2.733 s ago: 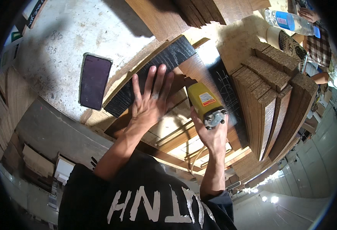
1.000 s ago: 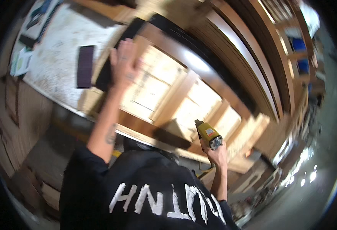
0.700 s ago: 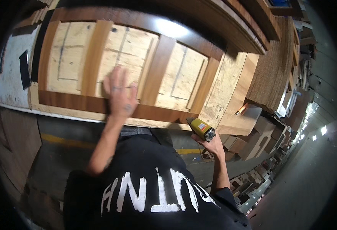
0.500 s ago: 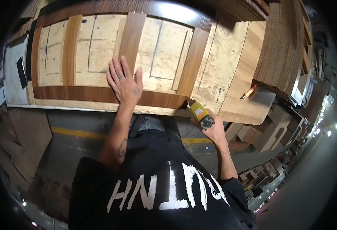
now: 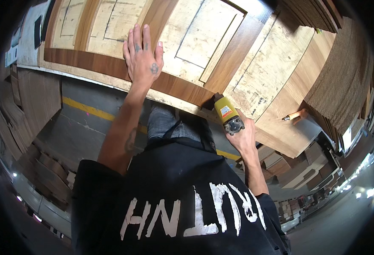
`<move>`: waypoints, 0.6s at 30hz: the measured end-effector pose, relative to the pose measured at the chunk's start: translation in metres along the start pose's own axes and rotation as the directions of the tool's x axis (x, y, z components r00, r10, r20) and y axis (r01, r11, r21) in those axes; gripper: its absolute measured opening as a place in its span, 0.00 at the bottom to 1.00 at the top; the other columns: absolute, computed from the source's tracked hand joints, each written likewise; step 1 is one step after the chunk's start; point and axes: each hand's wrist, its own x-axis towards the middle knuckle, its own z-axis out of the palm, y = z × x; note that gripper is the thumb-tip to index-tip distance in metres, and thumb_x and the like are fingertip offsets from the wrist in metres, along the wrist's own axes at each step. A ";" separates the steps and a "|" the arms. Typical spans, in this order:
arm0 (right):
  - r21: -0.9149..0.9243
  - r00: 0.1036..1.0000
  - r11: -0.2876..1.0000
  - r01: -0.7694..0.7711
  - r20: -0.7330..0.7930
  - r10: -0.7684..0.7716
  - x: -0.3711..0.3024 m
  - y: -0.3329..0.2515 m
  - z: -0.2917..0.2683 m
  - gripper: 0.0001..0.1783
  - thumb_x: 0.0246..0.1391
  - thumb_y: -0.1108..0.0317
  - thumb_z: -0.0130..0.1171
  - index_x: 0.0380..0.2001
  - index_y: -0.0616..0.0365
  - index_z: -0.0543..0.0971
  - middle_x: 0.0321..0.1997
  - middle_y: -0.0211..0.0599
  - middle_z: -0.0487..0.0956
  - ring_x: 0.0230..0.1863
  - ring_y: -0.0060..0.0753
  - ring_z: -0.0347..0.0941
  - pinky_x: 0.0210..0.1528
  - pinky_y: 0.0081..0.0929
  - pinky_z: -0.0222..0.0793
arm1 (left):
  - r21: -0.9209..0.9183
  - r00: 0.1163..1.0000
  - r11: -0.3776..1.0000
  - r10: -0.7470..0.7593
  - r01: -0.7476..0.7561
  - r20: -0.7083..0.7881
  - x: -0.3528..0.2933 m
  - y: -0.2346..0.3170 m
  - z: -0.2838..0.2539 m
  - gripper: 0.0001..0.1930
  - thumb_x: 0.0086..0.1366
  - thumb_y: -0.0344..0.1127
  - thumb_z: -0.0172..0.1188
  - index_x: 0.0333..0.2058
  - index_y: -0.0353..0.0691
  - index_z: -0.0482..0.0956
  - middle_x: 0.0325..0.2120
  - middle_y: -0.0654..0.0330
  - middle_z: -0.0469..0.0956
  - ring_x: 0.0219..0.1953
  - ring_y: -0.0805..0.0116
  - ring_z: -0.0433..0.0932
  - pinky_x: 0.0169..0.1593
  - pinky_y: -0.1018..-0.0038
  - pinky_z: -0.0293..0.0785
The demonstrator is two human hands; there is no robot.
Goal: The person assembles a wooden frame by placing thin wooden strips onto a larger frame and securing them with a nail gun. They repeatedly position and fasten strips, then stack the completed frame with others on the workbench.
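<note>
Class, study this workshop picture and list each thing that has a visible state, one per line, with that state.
Left hand: palm down on the brown wooden frame, fingers extended.
Right hand: closed around the yellow-bodied handheld tool.
Yellow-bodied handheld tool: held, nose at the frame's near right corner; firing or not, unclear.
Brown wooden frame: lying flat, crosspieces meeting its near rail.
Small orange-handled tool: lying down, unheld.
Brown boards at right: stacked.
</note>
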 end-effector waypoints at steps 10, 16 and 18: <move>0.017 0.999 0.999 0.044 0.022 -0.044 0.006 -0.005 -0.002 0.19 0.45 0.69 0.69 0.42 0.64 0.81 0.27 0.59 0.82 0.33 0.61 0.82 0.36 0.44 0.77 | -0.028 0.999 0.999 -0.022 0.021 -0.029 0.002 -0.003 0.003 0.35 0.73 0.51 0.50 0.73 0.44 0.57 0.73 0.50 0.55 0.75 0.50 0.51 0.75 0.51 0.44; -0.079 0.999 0.997 -0.005 0.040 0.009 0.009 -0.010 -0.003 0.17 0.43 0.73 0.66 0.40 0.65 0.80 0.26 0.62 0.80 0.34 0.63 0.81 0.36 0.46 0.77 | -0.013 0.999 1.000 -0.014 0.013 -0.049 0.003 -0.003 0.001 0.34 0.72 0.52 0.51 0.72 0.44 0.59 0.72 0.50 0.57 0.74 0.50 0.53 0.74 0.50 0.47; -0.112 0.998 0.993 -0.027 0.049 0.033 0.007 -0.015 -0.005 0.16 0.43 0.73 0.66 0.39 0.65 0.81 0.27 0.61 0.81 0.34 0.63 0.81 0.36 0.46 0.77 | -0.007 0.998 1.000 -0.009 0.009 -0.055 0.003 -0.002 0.002 0.34 0.72 0.51 0.51 0.72 0.44 0.59 0.71 0.49 0.58 0.74 0.50 0.54 0.74 0.50 0.47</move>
